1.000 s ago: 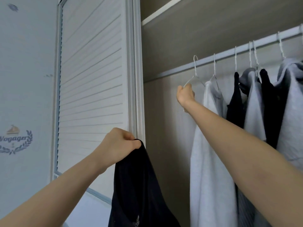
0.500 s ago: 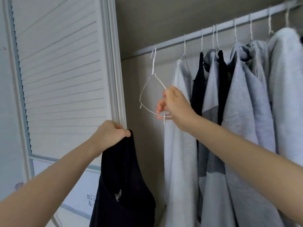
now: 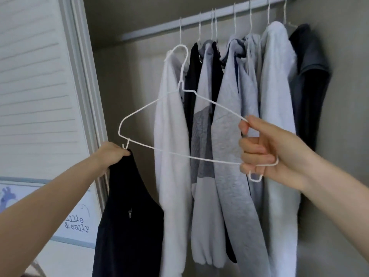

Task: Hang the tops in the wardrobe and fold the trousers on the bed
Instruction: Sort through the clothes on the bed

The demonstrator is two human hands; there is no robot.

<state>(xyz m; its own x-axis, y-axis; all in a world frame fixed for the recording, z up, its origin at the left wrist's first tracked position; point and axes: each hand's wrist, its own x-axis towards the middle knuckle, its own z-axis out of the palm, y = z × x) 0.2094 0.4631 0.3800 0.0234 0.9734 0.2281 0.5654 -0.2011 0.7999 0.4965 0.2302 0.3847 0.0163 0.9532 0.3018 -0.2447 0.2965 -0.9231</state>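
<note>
The right hand (image 3: 267,154) curls its fingers round one end of a white wire hanger (image 3: 179,124), held below the wardrobe rail (image 3: 199,19). The left hand (image 3: 111,154) pinches a black top (image 3: 129,216) at the hanger's other end.

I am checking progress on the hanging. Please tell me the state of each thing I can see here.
White hanger: off the rail, empty, held at one end by the right hand.
Black top: not yet on a hanger, hanging from the left hand.
Rail: carries several hangers.
Grey and dark tops: already hung on the rail.
Wardrobe door: open.
</note>
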